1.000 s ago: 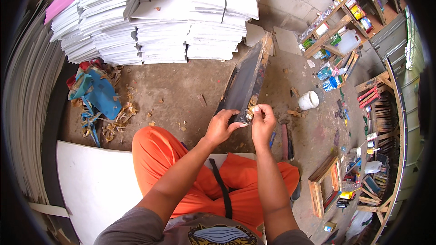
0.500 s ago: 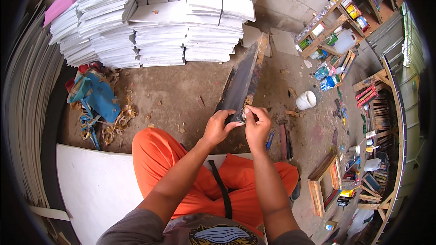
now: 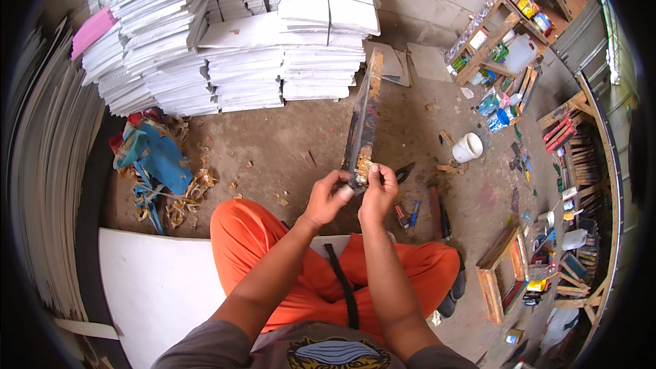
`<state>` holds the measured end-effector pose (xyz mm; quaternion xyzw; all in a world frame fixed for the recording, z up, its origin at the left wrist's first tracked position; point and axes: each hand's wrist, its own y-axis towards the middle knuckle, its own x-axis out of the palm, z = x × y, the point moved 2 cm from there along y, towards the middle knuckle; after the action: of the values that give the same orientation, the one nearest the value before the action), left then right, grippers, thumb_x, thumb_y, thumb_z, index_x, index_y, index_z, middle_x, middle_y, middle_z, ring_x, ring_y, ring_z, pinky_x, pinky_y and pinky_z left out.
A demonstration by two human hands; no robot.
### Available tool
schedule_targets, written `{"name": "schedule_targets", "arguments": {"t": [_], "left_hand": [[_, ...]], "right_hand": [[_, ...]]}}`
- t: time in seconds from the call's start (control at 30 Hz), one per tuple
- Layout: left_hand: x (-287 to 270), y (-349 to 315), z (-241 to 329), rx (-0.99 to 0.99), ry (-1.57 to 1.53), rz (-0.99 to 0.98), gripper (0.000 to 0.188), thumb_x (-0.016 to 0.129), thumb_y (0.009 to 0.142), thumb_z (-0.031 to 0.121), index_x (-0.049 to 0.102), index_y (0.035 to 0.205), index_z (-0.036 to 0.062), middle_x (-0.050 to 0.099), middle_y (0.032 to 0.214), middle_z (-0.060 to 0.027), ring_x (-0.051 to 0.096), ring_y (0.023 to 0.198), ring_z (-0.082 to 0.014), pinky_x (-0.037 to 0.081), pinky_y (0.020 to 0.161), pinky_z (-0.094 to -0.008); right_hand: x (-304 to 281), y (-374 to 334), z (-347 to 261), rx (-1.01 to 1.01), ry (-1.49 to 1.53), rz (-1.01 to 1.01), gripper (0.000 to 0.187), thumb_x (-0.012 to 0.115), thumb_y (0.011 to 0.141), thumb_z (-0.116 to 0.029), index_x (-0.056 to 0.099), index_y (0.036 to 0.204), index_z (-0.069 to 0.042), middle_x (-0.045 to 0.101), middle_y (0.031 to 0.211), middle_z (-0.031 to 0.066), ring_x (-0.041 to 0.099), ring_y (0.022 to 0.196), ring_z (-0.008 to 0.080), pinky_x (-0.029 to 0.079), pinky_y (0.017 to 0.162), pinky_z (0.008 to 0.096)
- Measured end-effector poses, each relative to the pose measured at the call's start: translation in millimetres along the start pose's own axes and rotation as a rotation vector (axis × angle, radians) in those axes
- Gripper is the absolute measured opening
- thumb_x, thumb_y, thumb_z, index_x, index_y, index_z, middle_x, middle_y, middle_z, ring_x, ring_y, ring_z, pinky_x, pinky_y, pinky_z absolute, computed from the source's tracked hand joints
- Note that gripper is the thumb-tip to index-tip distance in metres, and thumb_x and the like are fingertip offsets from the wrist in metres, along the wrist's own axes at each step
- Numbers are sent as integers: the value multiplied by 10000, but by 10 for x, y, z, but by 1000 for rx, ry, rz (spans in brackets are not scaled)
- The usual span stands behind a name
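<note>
A wood-edged screen-printing frame [image 3: 370, 111] with a dark panel stands tilted on edge in front of me, its long paint-stained side pointing away. My left hand [image 3: 326, 199] is closed around the near corner, thumb on the side facing me. My right hand [image 3: 379, 195] pinches at the same end, close to a tan, peeling-looking patch [image 3: 365, 165] on the wood. What lies between its fingertips is too small to make out. Both hands are above my crossed legs in orange trousers [image 3: 246, 239].
Tall stacks of white sheets [image 3: 239, 61] stand at the far left. Blue cloth [image 3: 160, 164] and tan scraps [image 3: 198, 188] lie on the floor. To the right are a white bucket [image 3: 467, 147], an empty wooden frame [image 3: 502, 277], and shelves [image 3: 506, 34] with containers. A white board [image 3: 157, 280] lies beneath me.
The frame has turned more edge-on, showing less of its dark panel and more of its wooden side. Both hands stay at its near end, slightly lower.
</note>
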<state>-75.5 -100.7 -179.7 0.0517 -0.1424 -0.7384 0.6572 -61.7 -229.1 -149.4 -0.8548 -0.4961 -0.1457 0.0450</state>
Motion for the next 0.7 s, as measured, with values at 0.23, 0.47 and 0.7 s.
{"name": "schedule_targets", "arguments": {"t": [0.23,0.47,0.7], "left_hand": [[-44,558,400,-510,560,77,611,489,1063,552,663,1082,-34,701,948,-273,679,907,-415,507,825,-461],[-261,568,334,-537,402,81,610,501,1071,545,657,1058,-44,686,890,-237,675,837,-332,518,767,-451],[-333,600,502,-635,413,114,559,466,1089,514,634,1181,-11,696,940,-164,676,784,-245,547,625,-365]], "right_hand": [[162,16,139,-14,-122,-58,133,628,1050,-115,672,1020,7,660,908,20,557,804,90,481,736,285],[141,-42,236,569,377,95,78,592,1077,-147,609,1111,-79,637,927,22,580,726,133,519,749,309],[47,-132,182,510,354,-42,229,616,1017,-200,598,1223,-103,623,1012,31,572,722,138,531,676,336]]}}
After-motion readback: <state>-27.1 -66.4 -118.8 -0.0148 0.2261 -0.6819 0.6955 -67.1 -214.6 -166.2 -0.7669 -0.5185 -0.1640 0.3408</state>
